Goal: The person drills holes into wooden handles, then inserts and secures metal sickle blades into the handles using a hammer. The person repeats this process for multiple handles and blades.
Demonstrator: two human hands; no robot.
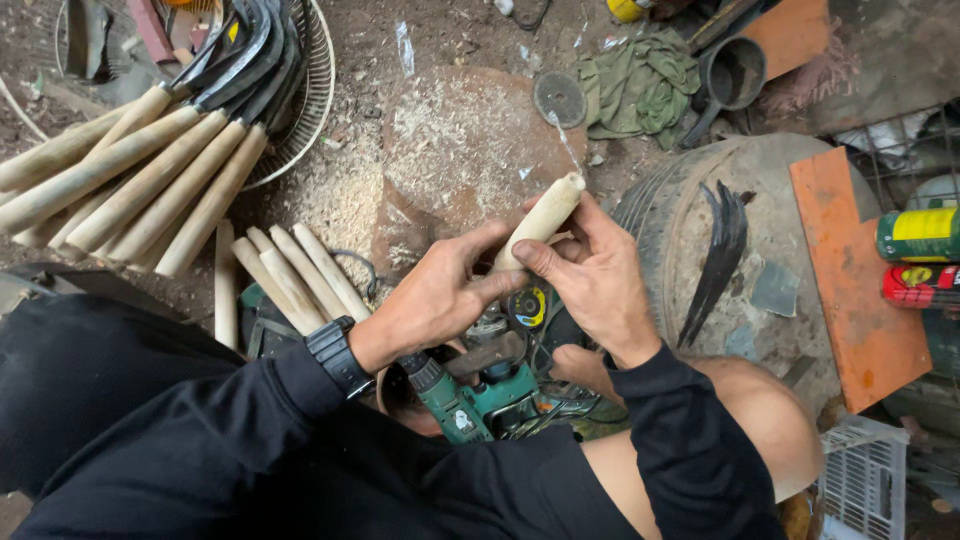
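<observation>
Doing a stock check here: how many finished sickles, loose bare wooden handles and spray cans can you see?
Finished sickles with handles, upper left: about 7; they overlap, so this count is rough.
Bare wooden handles: 6, namely 5 loose on the ground and 1 handle held by the left hand and right hand.
Spray cans: 2.
Total: about 15.

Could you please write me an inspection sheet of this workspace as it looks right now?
Surface: dirt ground with a sawdust-covered wooden block.
Job's things: pale wooden handle held by both hands; green power drill and angle grinder below it.
Clutter: bare handles, finished sickles, dark blades on a tyre, green cloth, spray cans.
Hands: left hand grips the handle's lower end; right hand wraps its middle.
Cables: wires tangled near the drill.
Surroundings: orange boards, white crate.
</observation>
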